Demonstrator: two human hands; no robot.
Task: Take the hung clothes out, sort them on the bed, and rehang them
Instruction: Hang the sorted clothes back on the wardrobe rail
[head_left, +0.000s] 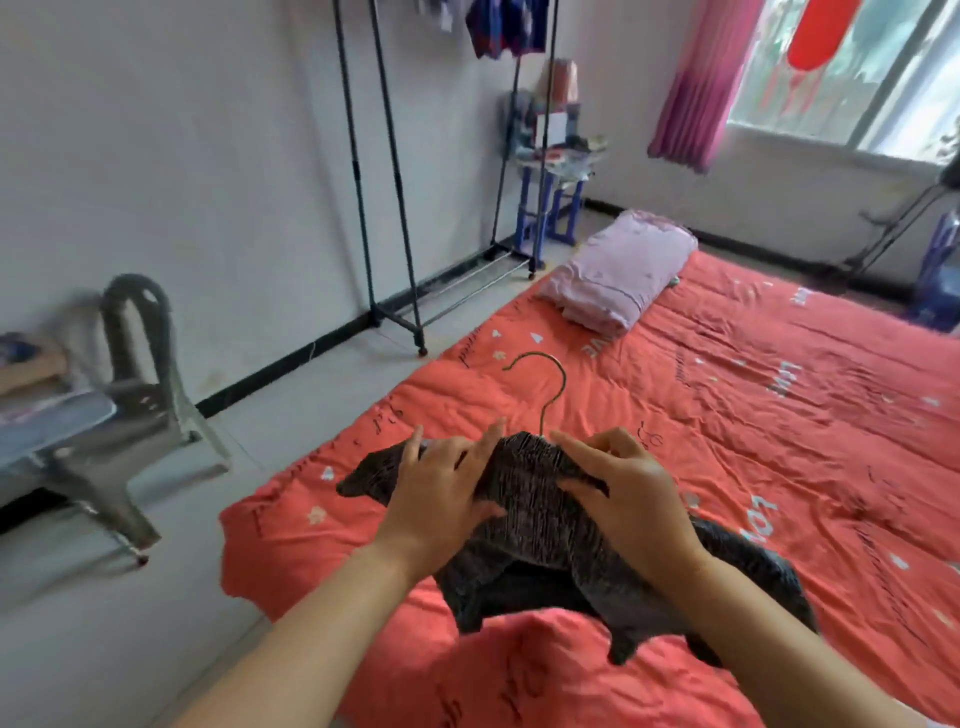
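A dark grey knitted garment (540, 525) lies on the red bedspread (753, 415) near its front left corner. A hanger sits inside its shoulders, and the metal hook (545, 384) sticks out of the neck toward the far side. My left hand (441, 493) grips the garment's left shoulder, fingers spread over the knit. My right hand (628, 493) holds the right shoulder, thumb under a fold. A dark sleeve trails to the left and the body hangs toward me.
A black clothes rack (395, 208) stands by the left wall with blue and red clothes (506, 26) at its top. A folded pink quilt (623, 270) lies at the bed's far end. A metal chair (130, 415) stands at left, a blue stool (550, 202) beyond the rack.
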